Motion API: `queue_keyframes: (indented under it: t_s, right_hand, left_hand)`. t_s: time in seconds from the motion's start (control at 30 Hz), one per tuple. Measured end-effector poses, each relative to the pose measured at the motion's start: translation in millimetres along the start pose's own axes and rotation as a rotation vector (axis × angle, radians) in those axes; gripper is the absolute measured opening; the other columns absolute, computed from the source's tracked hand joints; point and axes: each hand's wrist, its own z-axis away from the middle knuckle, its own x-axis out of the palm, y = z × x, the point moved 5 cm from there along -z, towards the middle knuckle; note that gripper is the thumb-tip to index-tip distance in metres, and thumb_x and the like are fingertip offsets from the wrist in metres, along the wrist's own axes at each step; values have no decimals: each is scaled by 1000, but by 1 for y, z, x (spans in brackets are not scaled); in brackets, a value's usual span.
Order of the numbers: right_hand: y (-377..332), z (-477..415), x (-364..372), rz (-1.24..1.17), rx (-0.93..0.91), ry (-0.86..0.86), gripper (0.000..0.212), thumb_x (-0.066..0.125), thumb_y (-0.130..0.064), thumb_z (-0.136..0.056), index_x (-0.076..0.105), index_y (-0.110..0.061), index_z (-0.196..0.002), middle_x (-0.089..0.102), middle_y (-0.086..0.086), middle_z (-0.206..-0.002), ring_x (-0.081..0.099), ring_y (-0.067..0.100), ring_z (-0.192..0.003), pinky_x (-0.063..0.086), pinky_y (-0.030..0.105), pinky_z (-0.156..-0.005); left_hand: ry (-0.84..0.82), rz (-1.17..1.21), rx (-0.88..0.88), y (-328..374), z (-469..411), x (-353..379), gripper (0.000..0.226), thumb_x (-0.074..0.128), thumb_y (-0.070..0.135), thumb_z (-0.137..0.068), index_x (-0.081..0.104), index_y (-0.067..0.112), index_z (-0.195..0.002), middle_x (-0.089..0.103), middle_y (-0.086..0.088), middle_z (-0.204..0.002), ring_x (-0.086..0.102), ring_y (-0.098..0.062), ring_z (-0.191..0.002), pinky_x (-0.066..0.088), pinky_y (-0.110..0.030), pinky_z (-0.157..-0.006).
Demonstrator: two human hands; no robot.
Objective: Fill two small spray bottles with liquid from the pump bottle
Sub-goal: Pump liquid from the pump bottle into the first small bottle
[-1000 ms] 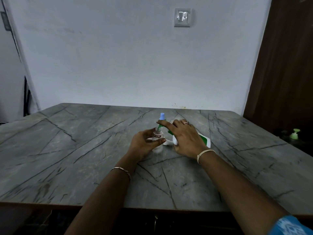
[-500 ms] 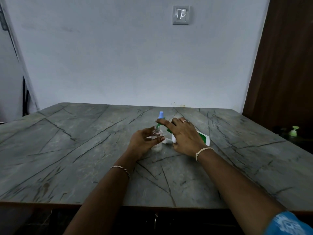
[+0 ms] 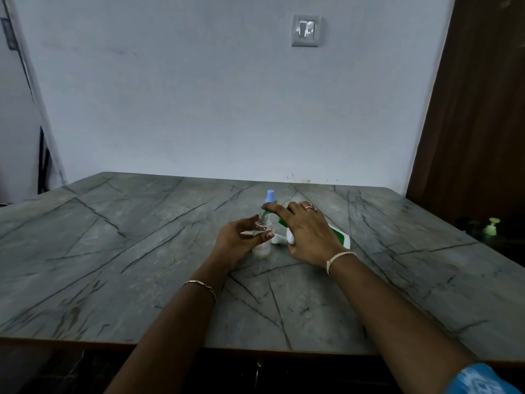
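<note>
A small clear spray bottle (image 3: 262, 245) without its top stands on the stone table (image 3: 119, 251), and my left hand (image 3: 237, 243) grips it round the middle. My right hand (image 3: 308, 234) holds the white and green pump bottle (image 3: 339, 236), which lies tilted on the table. Its forefinger presses the green pump head (image 3: 268, 213), whose spout sits over the clear bottle's mouth. A second small spray bottle with a blue cap (image 3: 270, 196) stands just behind, mostly hidden. A small white part (image 3: 279, 240) lies between my two hands.
The wall runs along the table's far edge, with a switch plate (image 3: 305, 30) high up. A dark wooden door (image 3: 477, 109) stands at the right. Beside it, off the table, is a green pump top (image 3: 491, 226).
Both hands keep their hold. My right forefinger has slid a little left along the pump head, towards the clear bottle's mouth.
</note>
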Motion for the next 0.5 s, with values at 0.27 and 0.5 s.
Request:
queue_keyframes:
  t_s: [0.27,0.5]
  right_hand:
    - [-5,-6,-2,-39,18,-5,77,68,-21,-73,30,-34,-139,51,1,-110,46,25,-105,42,40,-83]
    - [-2,-1,-2,23,-12,-23,98,67,-20,-73,7,-47,-146,50,1,-101,46,22,-97,45,40,-79]
  left_hand:
    - [-26,59,-15,2,2,0,51,72,46,-75,65,22,-120,72,5,-105,67,-13,-97,54,-40,-87]
    - [-36,107,-62,-2,-2,1,48,73,49,-75,66,27,-117,70,8,-106,65,-9,-101,52,-44,-93]
